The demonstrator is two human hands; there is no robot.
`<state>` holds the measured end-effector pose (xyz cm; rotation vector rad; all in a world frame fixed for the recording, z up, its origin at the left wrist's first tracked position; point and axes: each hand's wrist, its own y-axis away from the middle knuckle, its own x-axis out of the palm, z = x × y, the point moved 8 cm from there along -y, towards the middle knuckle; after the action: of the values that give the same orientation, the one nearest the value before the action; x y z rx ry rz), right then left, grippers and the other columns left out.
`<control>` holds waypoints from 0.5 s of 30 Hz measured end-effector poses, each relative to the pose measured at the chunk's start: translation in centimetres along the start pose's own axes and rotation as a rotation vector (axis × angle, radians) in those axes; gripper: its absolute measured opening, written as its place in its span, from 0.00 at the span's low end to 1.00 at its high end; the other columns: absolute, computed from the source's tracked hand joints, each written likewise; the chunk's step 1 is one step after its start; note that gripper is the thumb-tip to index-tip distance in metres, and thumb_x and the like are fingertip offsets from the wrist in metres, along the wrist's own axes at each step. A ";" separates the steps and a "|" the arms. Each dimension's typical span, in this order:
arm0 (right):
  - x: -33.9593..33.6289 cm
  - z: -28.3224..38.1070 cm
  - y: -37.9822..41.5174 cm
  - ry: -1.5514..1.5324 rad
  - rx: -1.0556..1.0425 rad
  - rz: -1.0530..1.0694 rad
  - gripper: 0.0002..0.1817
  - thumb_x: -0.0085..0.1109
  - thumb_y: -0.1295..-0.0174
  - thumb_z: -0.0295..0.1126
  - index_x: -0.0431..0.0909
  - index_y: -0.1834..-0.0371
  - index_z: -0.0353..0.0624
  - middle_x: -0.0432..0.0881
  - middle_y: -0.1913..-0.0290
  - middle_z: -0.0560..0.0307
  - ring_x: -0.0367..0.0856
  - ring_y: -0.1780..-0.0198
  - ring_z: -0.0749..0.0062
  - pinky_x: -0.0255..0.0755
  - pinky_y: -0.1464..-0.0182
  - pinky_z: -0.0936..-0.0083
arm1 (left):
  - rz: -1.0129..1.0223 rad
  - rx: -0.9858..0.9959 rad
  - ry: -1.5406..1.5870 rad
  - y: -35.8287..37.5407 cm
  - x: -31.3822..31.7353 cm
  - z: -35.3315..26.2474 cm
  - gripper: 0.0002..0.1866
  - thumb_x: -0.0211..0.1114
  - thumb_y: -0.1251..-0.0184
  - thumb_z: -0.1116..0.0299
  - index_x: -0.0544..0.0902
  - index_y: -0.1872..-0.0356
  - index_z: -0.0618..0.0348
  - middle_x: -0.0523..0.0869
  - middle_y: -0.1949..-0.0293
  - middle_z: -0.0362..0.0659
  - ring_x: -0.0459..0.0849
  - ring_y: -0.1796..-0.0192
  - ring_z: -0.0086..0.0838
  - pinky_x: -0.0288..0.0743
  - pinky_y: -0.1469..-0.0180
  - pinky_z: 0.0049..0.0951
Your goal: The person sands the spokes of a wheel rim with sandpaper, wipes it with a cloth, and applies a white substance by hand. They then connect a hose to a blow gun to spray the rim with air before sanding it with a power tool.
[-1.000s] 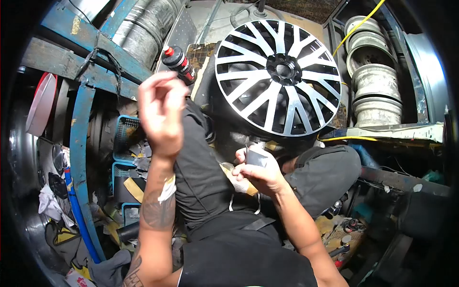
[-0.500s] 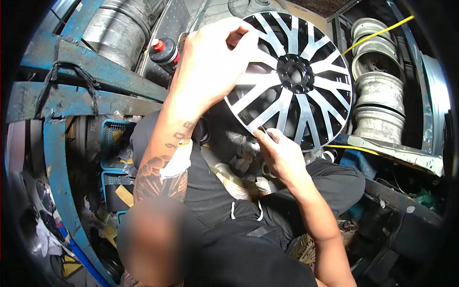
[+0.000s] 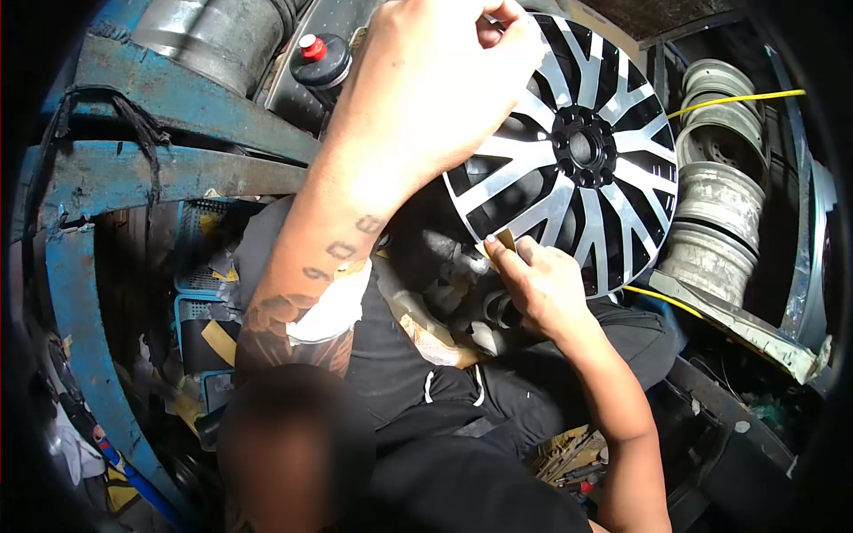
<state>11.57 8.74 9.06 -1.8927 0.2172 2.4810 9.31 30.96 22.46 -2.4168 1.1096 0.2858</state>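
The wheel (image 3: 563,151) lies face up, far and right of centre. The right hand (image 3: 546,289) pinches a small sheet (image 3: 506,239) at its near edge. The left hand (image 3: 458,84) curls over its left side; whether it grips anything, I cannot tell. A bottle (image 3: 321,69) stands left.

One left hand (image 3: 453,80) and one right hand (image 3: 544,284) are being shown, making two. One bent brown scrap (image 3: 506,238) is being seen. One black-and-silver car wheel (image 3: 584,153) is being seen, and one bottle (image 3: 324,69) with one red cap (image 3: 313,48) is being counted too. Three blue baskets (image 3: 188,266) are being spotted. At least four old stacked wheels (image 3: 724,200) are being counted, with the full number being hidden. Two white string ends (image 3: 429,388) and one white patch (image 3: 329,306) are being shown. Two stretches of yellow cord (image 3: 742,101) are being seen.
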 end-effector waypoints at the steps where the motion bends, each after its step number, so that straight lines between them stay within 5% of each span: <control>1: -0.1 0.0 0.4 -0.026 -0.023 -0.011 0.24 0.59 0.37 0.28 0.82 0.35 0.47 0.77 0.66 0.57 0.82 0.71 0.63 0.75 0.65 0.68 | -0.008 0.037 -0.001 0.0 0.2 0.4 0.08 0.63 0.28 0.71 0.84 0.58 0.67 0.87 0.68 0.53 0.88 0.64 0.40 0.80 0.59 0.35; 7: 0.7 -0.2 0.6 0.030 -0.035 0.079 0.24 0.57 0.34 0.31 0.81 0.34 0.48 0.77 0.68 0.59 0.83 0.70 0.66 0.75 0.65 0.67 | -0.145 0.646 -0.466 2.2 -0.1 -3.0 0.08 0.62 0.26 0.72 0.83 0.59 0.67 0.86 0.68 0.52 0.88 0.64 0.40 0.80 0.58 0.35; 10: 0.1 0.2 0.9 0.025 -0.011 0.077 0.24 0.57 0.35 0.30 0.81 0.34 0.48 0.79 0.67 0.58 0.84 0.69 0.66 0.76 0.64 0.68 | -0.054 0.150 0.066 1.3 -1.0 -1.7 0.08 0.62 0.26 0.72 0.84 0.59 0.68 0.86 0.70 0.50 0.85 0.67 0.31 0.77 0.60 0.33; 15: 0.0 -0.1 0.6 0.065 -0.005 0.129 0.23 0.58 0.36 0.31 0.83 0.36 0.50 0.81 0.64 0.61 0.86 0.68 0.67 0.77 0.62 0.70 | -0.085 -0.014 0.056 0.5 -0.6 -1.2 0.09 0.63 0.26 0.70 0.85 0.61 0.68 0.86 0.74 0.48 0.83 0.70 0.26 0.74 0.64 0.30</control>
<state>11.63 8.17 9.12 -2.0257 0.3445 2.5023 8.54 30.42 23.57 -2.4907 1.0282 0.1998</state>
